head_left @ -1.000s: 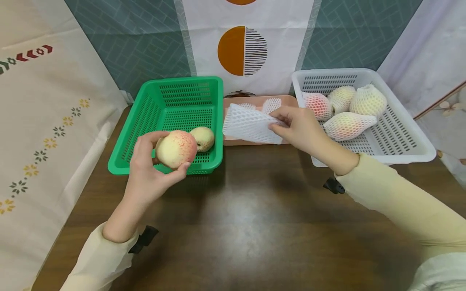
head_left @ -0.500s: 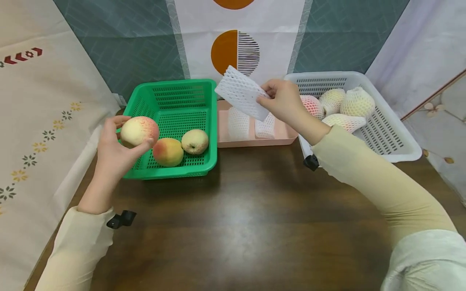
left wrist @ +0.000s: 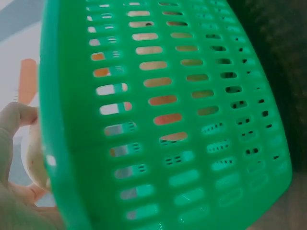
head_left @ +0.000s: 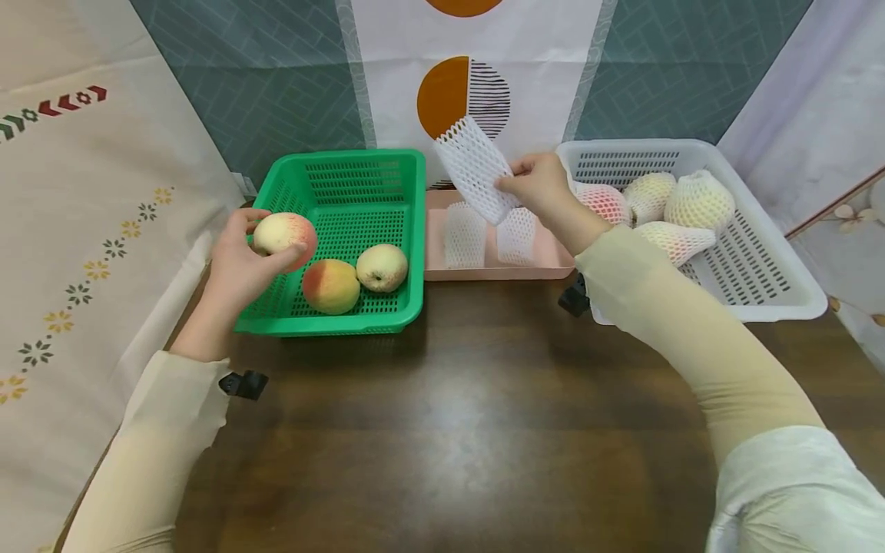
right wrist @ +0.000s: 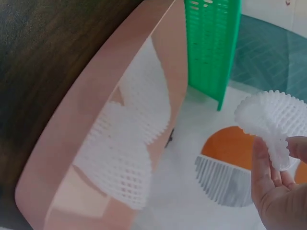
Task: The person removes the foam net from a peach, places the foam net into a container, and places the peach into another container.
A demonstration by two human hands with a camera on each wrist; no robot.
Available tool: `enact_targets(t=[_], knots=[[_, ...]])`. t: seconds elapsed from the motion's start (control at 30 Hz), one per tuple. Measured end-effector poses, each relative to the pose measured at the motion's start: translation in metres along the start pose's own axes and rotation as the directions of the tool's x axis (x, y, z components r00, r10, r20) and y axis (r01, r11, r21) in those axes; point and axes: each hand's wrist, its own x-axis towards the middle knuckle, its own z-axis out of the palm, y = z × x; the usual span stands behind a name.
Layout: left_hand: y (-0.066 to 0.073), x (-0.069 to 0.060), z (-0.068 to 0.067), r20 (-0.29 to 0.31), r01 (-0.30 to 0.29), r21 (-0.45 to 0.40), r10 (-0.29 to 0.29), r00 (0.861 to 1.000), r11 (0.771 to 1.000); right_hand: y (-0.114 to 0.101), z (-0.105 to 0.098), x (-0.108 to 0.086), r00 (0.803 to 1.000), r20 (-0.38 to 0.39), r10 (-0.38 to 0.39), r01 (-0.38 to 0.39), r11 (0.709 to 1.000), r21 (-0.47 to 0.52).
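My left hand [head_left: 238,265] grips a pale peach [head_left: 280,233] with a pink blush, above the left side of the green basket [head_left: 415,230]. Inside that basket lie a yellow-red peach [head_left: 331,286] and a paler peach [head_left: 382,268]. In the left wrist view the basket's wall hides most of the hand [left wrist: 19,163] and the held peach [left wrist: 34,155]. A white foam fruit net [head_left: 475,165] is pinched by my right hand [head_left: 542,188] above the pink tray [head_left: 442,274]. The right wrist view shows the net's end [right wrist: 273,120] partly spread.
Two more foam nets [head_left: 465,234] lie in the pink tray. To its right stands a white basket [head_left: 774,311] holding several fruits in foam nets [head_left: 700,201]. Patterned cloth [head_left: 290,84] hangs behind the containers. Dark wooden table [head_left: 456,430] extends in front.
My left hand has carried the peach leftward, uncovering the yellow-red peach. My right hand has lifted the foam net up from the pink tray, and two nets there now show more.
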Motion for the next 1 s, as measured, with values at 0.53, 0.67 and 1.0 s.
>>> enact_targets(t=[0.53, 0.67, 1.0], knots=[[-0.018, 0.025, 0.020, 0.061, 0.002, 0.062, -0.006, 0.998, 0.998, 0.033, 0.012, 0.014, 0.985, 0.006, 0.171, -0.171, 0.985, 0.015], [-0.021, 0.029, 0.022, 0.078, 0.037, 0.056, -0.041, 0.996, 0.998, 0.038, 0.014, 0.016, 0.979, 0.004, 0.202, -0.202, 0.979, 0.003], [-0.032, 0.041, 0.025, 0.167, 0.194, 0.017, -0.194, 0.967, 0.981, 0.045, 0.012, 0.014, 0.973, 0.026, 0.230, -0.223, 0.963, -0.148]])
